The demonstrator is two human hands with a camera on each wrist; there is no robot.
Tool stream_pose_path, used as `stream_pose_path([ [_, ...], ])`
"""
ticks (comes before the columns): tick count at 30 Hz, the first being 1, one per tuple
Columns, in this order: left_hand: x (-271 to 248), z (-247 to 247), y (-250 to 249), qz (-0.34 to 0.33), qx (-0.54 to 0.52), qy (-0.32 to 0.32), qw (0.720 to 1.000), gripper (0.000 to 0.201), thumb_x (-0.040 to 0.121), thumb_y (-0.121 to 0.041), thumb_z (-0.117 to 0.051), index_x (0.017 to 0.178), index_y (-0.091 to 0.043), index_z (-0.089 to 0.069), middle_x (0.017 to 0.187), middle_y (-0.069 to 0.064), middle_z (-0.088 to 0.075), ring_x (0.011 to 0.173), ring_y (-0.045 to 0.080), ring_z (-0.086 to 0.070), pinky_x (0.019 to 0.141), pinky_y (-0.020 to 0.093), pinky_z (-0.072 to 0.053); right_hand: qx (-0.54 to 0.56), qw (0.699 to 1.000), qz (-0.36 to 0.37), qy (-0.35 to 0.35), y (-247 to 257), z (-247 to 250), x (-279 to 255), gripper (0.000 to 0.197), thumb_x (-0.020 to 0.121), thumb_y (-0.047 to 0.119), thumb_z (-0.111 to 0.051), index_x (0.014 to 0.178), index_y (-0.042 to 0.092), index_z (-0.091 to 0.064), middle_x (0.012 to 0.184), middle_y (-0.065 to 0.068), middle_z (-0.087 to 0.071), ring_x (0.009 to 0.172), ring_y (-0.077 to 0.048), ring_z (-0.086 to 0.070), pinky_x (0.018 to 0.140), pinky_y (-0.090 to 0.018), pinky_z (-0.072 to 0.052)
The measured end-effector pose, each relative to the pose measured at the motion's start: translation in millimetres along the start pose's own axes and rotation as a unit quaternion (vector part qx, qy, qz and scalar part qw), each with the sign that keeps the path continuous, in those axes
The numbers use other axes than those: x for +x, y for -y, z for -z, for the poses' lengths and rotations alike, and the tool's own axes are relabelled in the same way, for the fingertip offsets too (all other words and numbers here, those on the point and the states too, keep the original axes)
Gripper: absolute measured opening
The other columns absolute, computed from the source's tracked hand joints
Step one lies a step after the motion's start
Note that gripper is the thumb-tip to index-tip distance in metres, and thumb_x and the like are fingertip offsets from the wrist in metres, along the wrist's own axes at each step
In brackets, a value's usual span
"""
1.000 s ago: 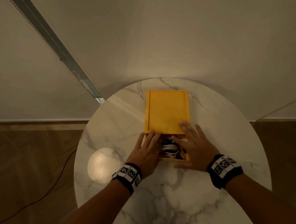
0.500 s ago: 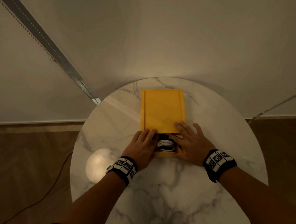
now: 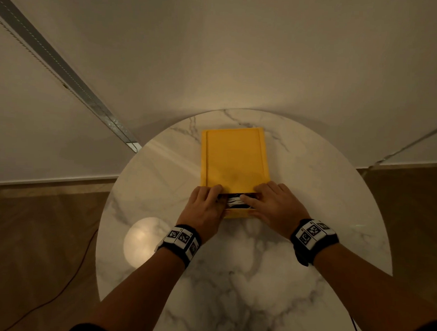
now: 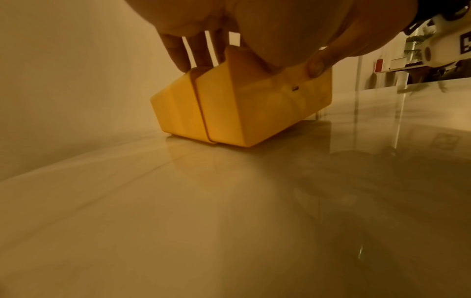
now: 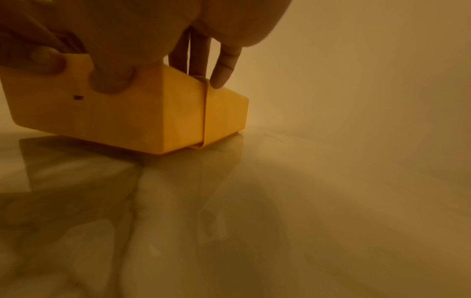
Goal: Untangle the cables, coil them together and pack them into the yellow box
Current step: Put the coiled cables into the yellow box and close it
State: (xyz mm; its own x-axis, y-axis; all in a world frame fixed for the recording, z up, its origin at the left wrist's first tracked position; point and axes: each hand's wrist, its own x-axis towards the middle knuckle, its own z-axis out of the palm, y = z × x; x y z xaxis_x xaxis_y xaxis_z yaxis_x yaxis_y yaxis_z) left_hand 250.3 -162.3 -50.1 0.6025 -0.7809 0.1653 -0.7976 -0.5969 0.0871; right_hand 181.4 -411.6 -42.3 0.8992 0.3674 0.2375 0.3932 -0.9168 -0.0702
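A yellow box (image 3: pixel 234 158) with a sliding lid lies lengthwise on the round marble table (image 3: pixel 231 280). A narrow gap at its near end shows white and dark coiled cables (image 3: pixel 235 203) inside. My left hand (image 3: pixel 210 200) grips the near left corner, fingers (image 4: pixel 178 58) on the lid's edge and thumb against the end wall. My right hand (image 3: pixel 263 200) grips the near right corner the same way, its fingers (image 5: pixel 221 76) on the lid edge and its thumb (image 5: pixel 109 80) pressing the box's front face (image 5: pixel 89 117). The rest of the cables is hidden under the lid.
A round light reflection (image 3: pixel 142 239) shines on the table to the left of my left wrist. A thin dark cord (image 3: pixel 53 298) runs over the wooden floor at lower left. A pale wall with a metal rail (image 3: pixel 65 81) rises just behind the table.
The lid has slid toward me, narrowing the gap over the cables. Both hands have drawn closer together at the box's near end.
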Motion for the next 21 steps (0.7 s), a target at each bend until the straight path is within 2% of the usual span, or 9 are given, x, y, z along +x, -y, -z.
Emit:
stream_pose_path([
  [2, 0, 0, -1, 0.004, 0.002, -0.002, 1.0, 0.04, 0.098, -0.038, -0.05, 0.117, -0.01, -0.071, 0.13, 0.013, -0.057, 0.105, 0.035, -0.05, 0.096, 0.048, -0.049, 0.006, 1.0, 0.011, -0.021, 0, -2, -1, 0.045, 0.087, 0.042, -0.075, 0.128, 0.026, -0.066, 0.106, -0.015, -0.066, 0.087, -0.032, -0.06, 0.069, -0.041, -0.048],
  [5, -1, -2, 1, 0.0, -0.007, -0.017, 1.0, 0.037, 0.096, -0.036, -0.058, 0.118, -0.01, -0.071, 0.13, 0.012, -0.055, 0.104, 0.034, -0.05, 0.093, 0.049, -0.051, 0.004, 0.999, 0.027, -0.038, -1, -1, 2, 0.04, 0.09, 0.039, -0.071, 0.127, 0.025, -0.066, 0.101, -0.014, -0.066, 0.081, -0.031, -0.058, 0.066, -0.039, -0.045],
  [7, -2, -4, 4, -0.004, -0.023, -0.032, 0.999, 0.038, 0.096, -0.036, -0.057, 0.119, -0.01, -0.071, 0.129, 0.011, -0.054, 0.102, 0.035, -0.052, 0.09, 0.048, -0.052, -0.001, 0.998, 0.036, -0.042, -1, -1, 4, 0.037, 0.091, 0.037, -0.07, 0.125, 0.023, -0.067, 0.098, -0.014, -0.064, 0.079, -0.031, -0.057, 0.065, -0.038, -0.043],
  [11, -1, -4, 12, -0.007, -0.083, -0.06, 0.995, 0.033, 0.094, -0.036, -0.062, 0.113, -0.012, -0.076, 0.121, 0.012, -0.07, 0.092, 0.036, -0.062, 0.08, 0.045, -0.057, -0.002, 0.998, 0.041, -0.05, -1, -4, 7, 0.033, 0.092, 0.032, -0.071, 0.122, 0.02, -0.068, 0.094, -0.014, -0.062, 0.078, -0.031, -0.055, 0.063, -0.039, -0.043],
  [14, 4, 1, 13, -0.008, -0.107, -0.068, 0.992, 0.029, 0.093, -0.034, -0.064, 0.107, -0.016, -0.08, 0.114, 0.008, -0.075, 0.085, 0.033, -0.065, 0.076, 0.04, -0.057, 0.004, 0.998, 0.038, -0.054, -3, -7, 9, 0.031, 0.09, 0.024, -0.074, 0.12, 0.019, -0.068, 0.09, -0.013, -0.06, 0.077, -0.03, -0.053, 0.062, -0.039, -0.042],
  [17, 9, 4, 13, 0.001, -0.122, -0.075, 0.99, 0.024, 0.084, -0.024, -0.083, 0.105, -0.013, -0.08, 0.108, 0.006, -0.077, 0.079, 0.032, -0.066, 0.072, 0.038, -0.058, 0.002, 0.998, 0.029, -0.056, -3, -7, 11, 0.025, 0.089, 0.02, -0.075, 0.113, 0.019, -0.07, 0.087, -0.011, -0.059, 0.076, -0.029, -0.052, 0.063, -0.038, -0.039],
  [21, 15, 8, 13, 0.005, -0.126, -0.09, 0.988, 0.021, 0.084, -0.026, -0.08, 0.1, -0.013, -0.082, 0.1, 0.004, -0.078, 0.073, 0.03, -0.066, 0.066, 0.035, -0.058, 0.0, 0.998, 0.022, -0.062, -2, -4, 15, 0.007, 0.092, 0.018, -0.072, 0.097, 0.02, -0.068, 0.082, -0.01, -0.056, 0.073, -0.029, -0.05, 0.062, -0.039, -0.035],
])
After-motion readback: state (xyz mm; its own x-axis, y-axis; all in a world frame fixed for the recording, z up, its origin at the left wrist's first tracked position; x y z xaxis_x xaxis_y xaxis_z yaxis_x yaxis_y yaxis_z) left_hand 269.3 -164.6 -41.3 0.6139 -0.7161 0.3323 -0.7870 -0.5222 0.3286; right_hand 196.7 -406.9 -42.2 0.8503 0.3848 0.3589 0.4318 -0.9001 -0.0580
